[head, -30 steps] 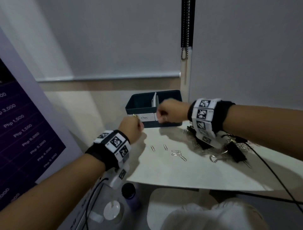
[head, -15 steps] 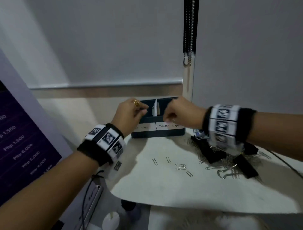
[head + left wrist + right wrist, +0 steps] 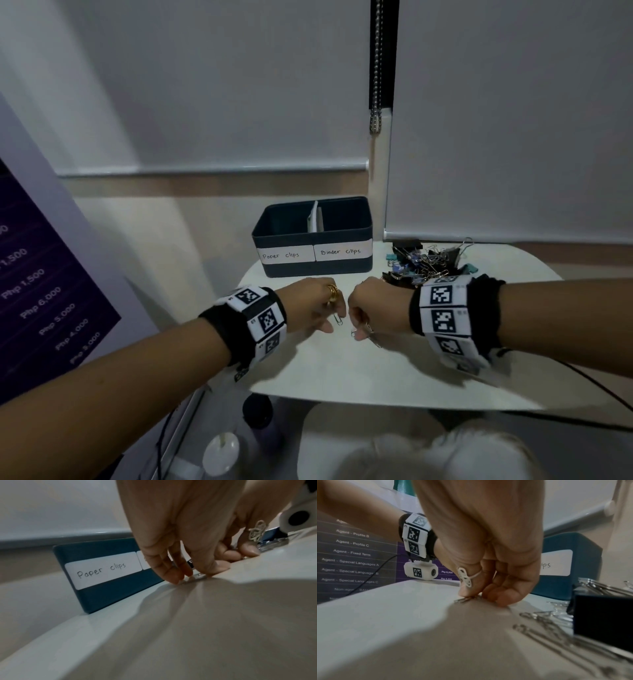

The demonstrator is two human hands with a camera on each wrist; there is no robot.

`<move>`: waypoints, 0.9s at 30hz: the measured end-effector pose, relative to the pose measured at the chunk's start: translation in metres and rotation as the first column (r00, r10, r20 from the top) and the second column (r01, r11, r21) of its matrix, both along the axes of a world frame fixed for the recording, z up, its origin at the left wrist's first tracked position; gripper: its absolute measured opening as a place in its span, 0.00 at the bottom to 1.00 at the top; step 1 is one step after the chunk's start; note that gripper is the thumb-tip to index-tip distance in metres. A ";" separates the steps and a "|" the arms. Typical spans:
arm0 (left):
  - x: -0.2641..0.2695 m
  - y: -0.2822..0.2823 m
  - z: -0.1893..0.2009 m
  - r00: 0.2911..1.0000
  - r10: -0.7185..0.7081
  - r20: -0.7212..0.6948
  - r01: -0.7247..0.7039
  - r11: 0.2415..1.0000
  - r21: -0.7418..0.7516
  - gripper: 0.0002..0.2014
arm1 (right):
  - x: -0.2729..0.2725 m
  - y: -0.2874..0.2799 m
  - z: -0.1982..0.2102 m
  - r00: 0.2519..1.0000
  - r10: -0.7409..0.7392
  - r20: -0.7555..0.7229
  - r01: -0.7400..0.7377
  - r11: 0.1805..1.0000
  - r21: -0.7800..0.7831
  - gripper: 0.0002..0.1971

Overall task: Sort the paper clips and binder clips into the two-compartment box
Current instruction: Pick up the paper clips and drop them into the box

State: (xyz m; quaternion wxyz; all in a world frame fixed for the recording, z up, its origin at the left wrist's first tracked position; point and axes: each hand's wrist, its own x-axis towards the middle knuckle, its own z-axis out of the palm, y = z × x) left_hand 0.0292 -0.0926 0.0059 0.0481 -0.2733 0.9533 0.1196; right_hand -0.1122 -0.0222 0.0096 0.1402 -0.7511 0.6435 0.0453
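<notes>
The dark blue two-compartment box (image 3: 311, 270) stands at the back of the table, labelled "Paper clips" on the left and "Binder clips" on the right. My left hand (image 3: 337, 317) is down on the table in front of it, fingertips pinching a silver paper clip (image 3: 338, 321) that lies flat (image 3: 199, 576). Right beside it, my right hand (image 3: 358, 329) curls its fingers over another paper clip (image 3: 464, 600) on the tabletop. A mixed pile of binder clips and paper clips (image 3: 428, 262) lies right of the box.
The small white table (image 3: 376, 370) has a rounded front edge. A purple price board (image 3: 41, 294) stands at the left. A black binder clip (image 3: 604, 622) and loose paper clips (image 3: 544, 620) lie close to my right wrist. Bottles (image 3: 257, 414) stand below the table.
Both hands have come back from over the box and dropped to the table in front of it, where their fingers have closed onto loose paper clips.
</notes>
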 end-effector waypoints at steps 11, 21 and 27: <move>0.012 -0.016 0.003 0.990 0.131 -0.059 -0.135 0.988 -0.068 0.04 | -0.005 0.007 0.014 0.994 0.039 0.098 -0.041 0.999 0.025 0.06; 0.030 -0.016 -0.011 0.998 0.031 -0.059 -0.031 1.000 0.000 0.05 | -0.004 0.022 -0.001 0.989 -0.133 -0.065 0.133 0.991 0.000 0.15; 0.023 -0.011 -0.020 0.845 0.491 -0.212 -0.331 0.792 0.513 0.14 | 0.006 0.017 -0.007 0.988 -0.056 -0.146 0.062 0.997 0.041 0.06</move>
